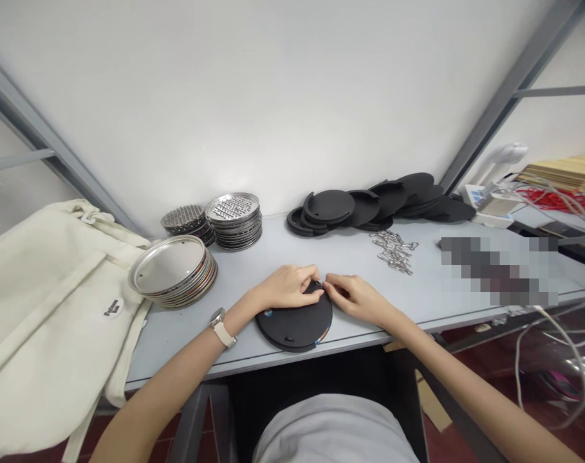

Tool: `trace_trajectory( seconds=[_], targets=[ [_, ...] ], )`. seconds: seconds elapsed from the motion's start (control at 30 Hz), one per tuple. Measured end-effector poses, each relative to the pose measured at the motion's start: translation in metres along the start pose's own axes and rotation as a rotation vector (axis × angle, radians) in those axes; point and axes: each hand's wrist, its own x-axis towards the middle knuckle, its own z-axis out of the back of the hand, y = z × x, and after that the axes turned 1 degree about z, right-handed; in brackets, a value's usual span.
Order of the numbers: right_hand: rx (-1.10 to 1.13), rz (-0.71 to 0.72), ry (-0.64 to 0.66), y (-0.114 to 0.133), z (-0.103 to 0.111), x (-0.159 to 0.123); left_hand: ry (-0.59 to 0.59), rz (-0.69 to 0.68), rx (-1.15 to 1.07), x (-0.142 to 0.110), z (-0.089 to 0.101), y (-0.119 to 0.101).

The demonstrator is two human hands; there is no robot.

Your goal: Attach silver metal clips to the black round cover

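A round black disc (297,325) lies near the table's front edge, with a small coloured spot on its face and a coloured strip showing at its rim. My left hand (288,287) rests over its far side, thumb and fingers closed on the disc near the rim. At that rim, a small silver metal clip (320,282) is pinched in the fingertips of my right hand (354,297). The fingers partly hide the clip, and I cannot tell whether it is fastened to the disc. A pile of similar silver clips (394,251) lies beyond my right hand.
Overlapping black discs (328,207) line the wall. At the left stand a stack of round metal plates (171,267) and stacks of round grater plates with raised teeth (233,209). A cream bag (55,308) hangs over the left side. A pixelated patch covers something at the right.
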Motion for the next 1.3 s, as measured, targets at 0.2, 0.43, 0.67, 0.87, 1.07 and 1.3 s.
trace_trajectory(
  seconds=[0.2, 0.43, 0.67, 0.87, 1.07, 1.3],
  targets=[
    [0.034, -0.028, -0.011, 0.0004, 0.0019, -0.0003, 0.003, -0.013, 0.035, 0.0001, 0.0005, -0.001],
    [0.005, 0.0, 0.032, -0.0002, 0.0021, 0.001, 0.007, -0.012, 0.034, -0.0012, 0.0014, -0.0032],
    [-0.008, 0.028, 0.059, 0.0006, 0.0016, 0.0019, 0.014, -0.019, 0.036, -0.001, 0.0027, -0.004],
    [-0.006, 0.033, 0.066, 0.0008, 0.0025, 0.0018, 0.017, -0.062, 0.052, -0.0014, 0.0037, -0.0044],
    [-0.013, 0.033, 0.063, -0.0003, 0.0012, 0.002, 0.014, -0.058, 0.057, -0.0013, 0.0025, -0.0036],
    [-0.045, 0.014, 0.054, 0.0007, 0.0011, 0.0021, 0.007, -0.063, 0.048, -0.001, 0.0017, -0.0017]
  ],
)
